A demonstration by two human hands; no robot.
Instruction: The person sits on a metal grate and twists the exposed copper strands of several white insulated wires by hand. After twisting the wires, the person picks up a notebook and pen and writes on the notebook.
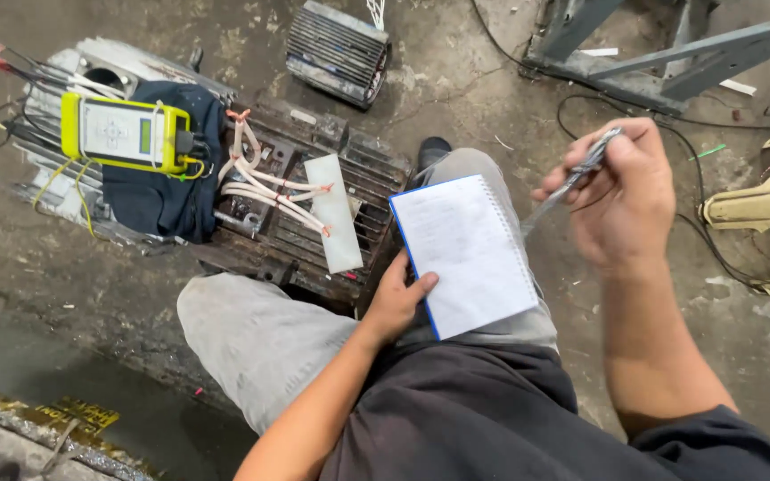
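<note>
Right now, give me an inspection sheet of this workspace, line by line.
Surface: stained, cracked concrete floor.
Job's things: spiral notebook resting on the knee; pen; yellow handheld tester on a dark cloth over an opened motor.
Clutter: finned motor cover, white plate.
Grippers: left hand steadies the notebook; right hand holds the pen raised.
Cables: white leads from the motor; black cable on the floor.
Surroundings: grey steel frame.

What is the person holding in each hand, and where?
Left hand grips the notebook at its lower left edge. Right hand holds a pen near its upper end.
</note>
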